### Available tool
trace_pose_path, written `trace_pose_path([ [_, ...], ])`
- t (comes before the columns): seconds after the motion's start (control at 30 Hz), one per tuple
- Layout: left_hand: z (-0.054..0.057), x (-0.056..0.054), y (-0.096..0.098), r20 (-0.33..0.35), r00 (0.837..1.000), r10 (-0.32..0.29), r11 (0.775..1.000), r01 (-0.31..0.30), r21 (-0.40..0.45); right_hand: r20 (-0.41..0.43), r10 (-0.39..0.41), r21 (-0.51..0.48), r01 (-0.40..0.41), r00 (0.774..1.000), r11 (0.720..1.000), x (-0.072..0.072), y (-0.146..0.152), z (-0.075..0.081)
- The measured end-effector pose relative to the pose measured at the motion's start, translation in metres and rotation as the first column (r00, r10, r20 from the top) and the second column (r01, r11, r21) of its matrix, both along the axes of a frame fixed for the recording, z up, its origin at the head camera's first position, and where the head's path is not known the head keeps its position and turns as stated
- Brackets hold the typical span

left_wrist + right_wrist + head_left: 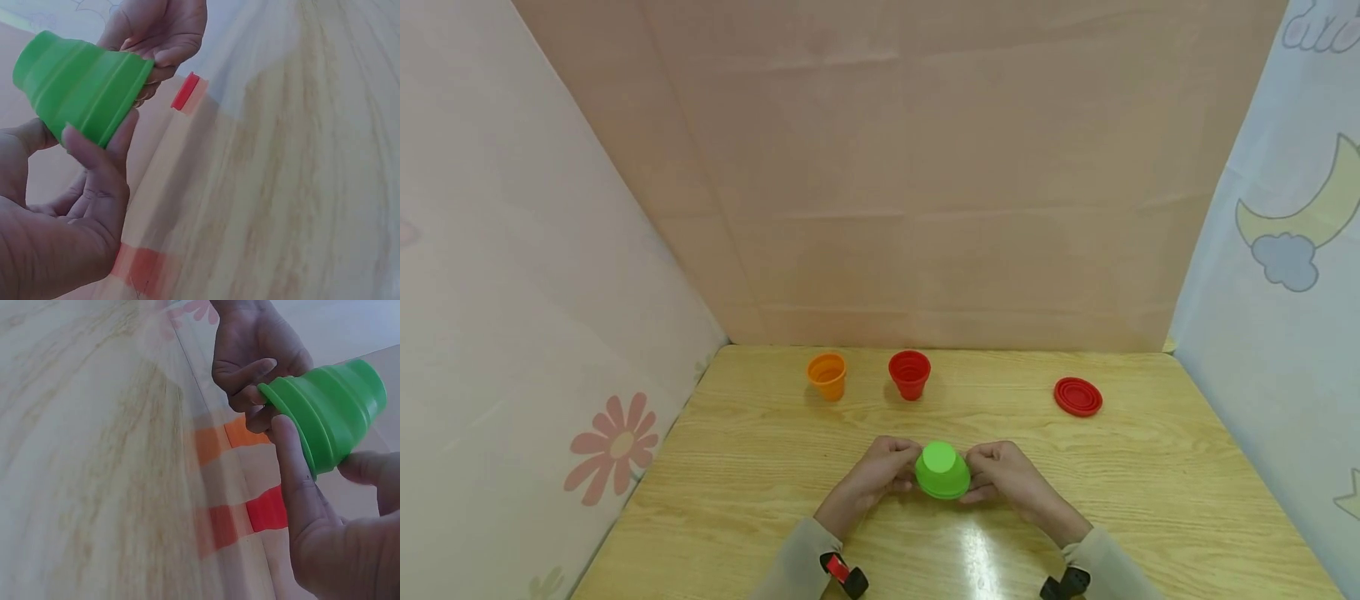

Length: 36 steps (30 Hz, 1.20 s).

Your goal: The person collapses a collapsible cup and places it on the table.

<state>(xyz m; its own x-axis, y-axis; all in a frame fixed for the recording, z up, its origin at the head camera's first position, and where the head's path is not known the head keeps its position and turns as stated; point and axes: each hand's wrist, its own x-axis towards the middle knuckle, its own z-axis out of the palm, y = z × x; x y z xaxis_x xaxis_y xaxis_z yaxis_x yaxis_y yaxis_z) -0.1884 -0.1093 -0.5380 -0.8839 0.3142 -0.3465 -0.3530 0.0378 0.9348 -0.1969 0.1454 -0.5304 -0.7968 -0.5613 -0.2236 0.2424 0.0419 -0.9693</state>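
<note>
A green collapsible cup (pixel 942 472) is held between the two hands above the table, its narrow base tilted up and its wide rim down. The left hand (pixel 886 467) grips one side of it, thumb and fingers at the cup wall and rim in the left wrist view. From the other side the right hand (pixel 1000 473) holds it, with the thumb on the wall and a finger along the rim in the right wrist view. Stepped rings show along the extended green wall (pixel 81 87). The inside of the cup is hidden.
Farther back on the wooden table (pixel 760 467) stand an orange collapsible cup (pixel 827 377) and a red collapsible cup (pixel 910 375), both upright and extended. A flattened red collapsible cup (pixel 1078 397) lies at the back right. Cloth-like panels surround the table's back and sides.
</note>
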Motion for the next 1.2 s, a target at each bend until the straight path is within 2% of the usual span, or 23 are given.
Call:
trace_pose_path([
  [0.2,-0.003,-0.001,-0.001,-0.045,0.998,0.041,0.999,-0.042,-0.025,0.071,0.04,-0.082,-0.035,0.997,0.996,0.0,-0.002,0.0],
  [0.5,-0.006,-0.001,0.0,-0.129,0.99,0.058,0.995,-0.068,-0.073,0.077,0.089,-0.141,-0.078,0.993,0.987,-0.001,0.0,-0.004],
  [0.67,-0.009,0.0,0.002,-0.159,0.985,0.065,0.992,-0.08,-0.094,0.078,0.059,-0.123,-0.049,0.995,0.991,0.001,-0.001,-0.005],
  [0.83,-0.009,0.001,0.005,-0.177,0.979,0.1,0.98,-0.127,-0.15,0.034,0.005,-0.053,-0.003,0.999,0.999,0.005,-0.005,-0.006],
  [0.93,-0.008,0.003,0.007,-0.153,0.981,0.116,0.979,-0.139,-0.15,0.005,-0.028,-0.01,0.028,1.0,1.0,0.005,-0.007,-0.003],
  [1.0,-0.008,0.004,0.007,-0.11,0.987,0.115,0.986,-0.126,-0.106,-0.013,-0.046,0.013,0.046,0.999,0.999,0.005,-0.008,0.0],
  [1.2,-0.001,0.007,0.001,-0.001,0.999,0.044,0.998,-0.044,0.049,-0.04,-0.078,0.05,0.08,0.996,0.996,0.003,-0.005,0.002],
])
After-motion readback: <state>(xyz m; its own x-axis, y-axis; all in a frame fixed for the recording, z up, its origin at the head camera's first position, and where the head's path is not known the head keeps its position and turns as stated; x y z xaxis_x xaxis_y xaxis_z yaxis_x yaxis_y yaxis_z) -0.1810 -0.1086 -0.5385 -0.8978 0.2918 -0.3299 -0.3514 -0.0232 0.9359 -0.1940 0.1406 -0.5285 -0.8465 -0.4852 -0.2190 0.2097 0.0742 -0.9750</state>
